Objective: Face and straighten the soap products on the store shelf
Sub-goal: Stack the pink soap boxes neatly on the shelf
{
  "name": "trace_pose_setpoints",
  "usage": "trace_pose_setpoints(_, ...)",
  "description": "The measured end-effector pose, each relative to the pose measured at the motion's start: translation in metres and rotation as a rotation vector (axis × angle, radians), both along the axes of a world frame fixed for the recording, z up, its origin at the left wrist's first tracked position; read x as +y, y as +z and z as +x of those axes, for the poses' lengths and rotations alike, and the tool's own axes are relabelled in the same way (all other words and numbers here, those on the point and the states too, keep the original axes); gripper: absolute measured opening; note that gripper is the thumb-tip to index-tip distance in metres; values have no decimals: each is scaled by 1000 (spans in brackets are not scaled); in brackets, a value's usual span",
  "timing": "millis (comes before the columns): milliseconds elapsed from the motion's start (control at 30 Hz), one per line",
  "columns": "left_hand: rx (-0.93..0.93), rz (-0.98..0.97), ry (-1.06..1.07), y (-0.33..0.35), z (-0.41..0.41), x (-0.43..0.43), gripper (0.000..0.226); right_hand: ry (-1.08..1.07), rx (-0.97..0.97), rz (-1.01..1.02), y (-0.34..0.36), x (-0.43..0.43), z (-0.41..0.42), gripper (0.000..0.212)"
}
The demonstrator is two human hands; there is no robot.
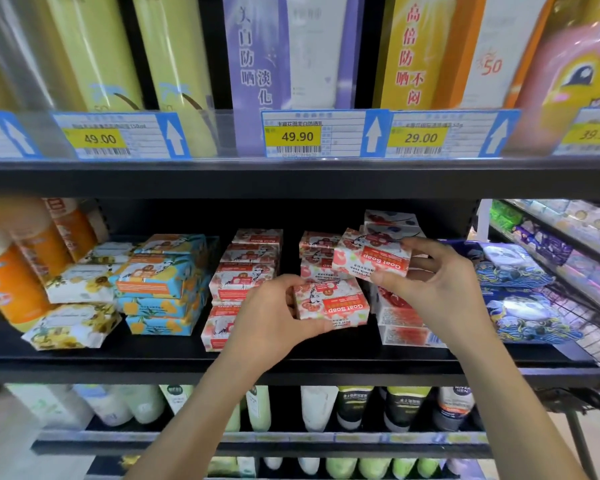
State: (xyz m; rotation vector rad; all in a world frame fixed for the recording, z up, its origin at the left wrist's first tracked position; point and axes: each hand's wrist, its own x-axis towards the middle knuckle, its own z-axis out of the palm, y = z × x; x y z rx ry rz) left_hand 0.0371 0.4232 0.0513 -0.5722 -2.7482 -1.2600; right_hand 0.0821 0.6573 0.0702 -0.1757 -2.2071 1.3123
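On the middle shelf (291,358) stand stacks of boxed soap. My left hand (274,317) grips a red and white Goat Soap box (333,303), label upside down, held in front of the stacks. My right hand (440,282) pinches a second Goat Soap box (371,258), tilted and also upside down, a little higher and to the right. Behind them are a red soap stack (246,268) and another red stack (317,254). Blue and orange soap boxes (163,282) sit left of these, and yellow floral soap boxes (80,306) lie crooked at the far left.
Orange bottles (11,268) stand at the shelf's left end. Blue patterned packets (520,296) lie at its right end, beside a wire rack (575,306). The upper shelf carries sunscreen boxes and price tags (297,135). Tubes and bottles (354,407) fill the shelf below.
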Motion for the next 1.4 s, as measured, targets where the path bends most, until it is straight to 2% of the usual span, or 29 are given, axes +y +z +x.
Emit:
trace_pose_setpoints(133,-56,83,1,2,13,-38,65,64,-9,-16,-1,-17,-4,68)
trace_pose_setpoints(367,-153,172,109,-1,35,-130,73,199,-52,7,-16,-69,-17,72)
trace_pose_setpoints(533,-153,229,191,-9,44,-168,73,294,-81,57,-30,-115,-22,72)
trace_pose_setpoints(633,-146,229,221,-12,45,-180,70,332,-81,110,-37,-137,-24,62)
trace_pose_setpoints(833,-134,201,247,-16,46,-194,76,291,-95,205,-51,-154,-29,74)
trace_pose_setpoints(1100,-121,234,216,-20,46,-196,76,268,-57,141,-55,-158,-21,69)
trace_pose_setpoints(1200,-100,252,183,-20,46,-191,70,271,3,216,-46,-158,-12,64)
trace_pose_setpoints(1300,-65,262,139,-18,46,-184,72,479,46,184,-34,-158,4,57)
trace_pose_setpoints(1400,-22,263,92,-14,44,-173,73,630,-74,254,-24,-161,11,78)
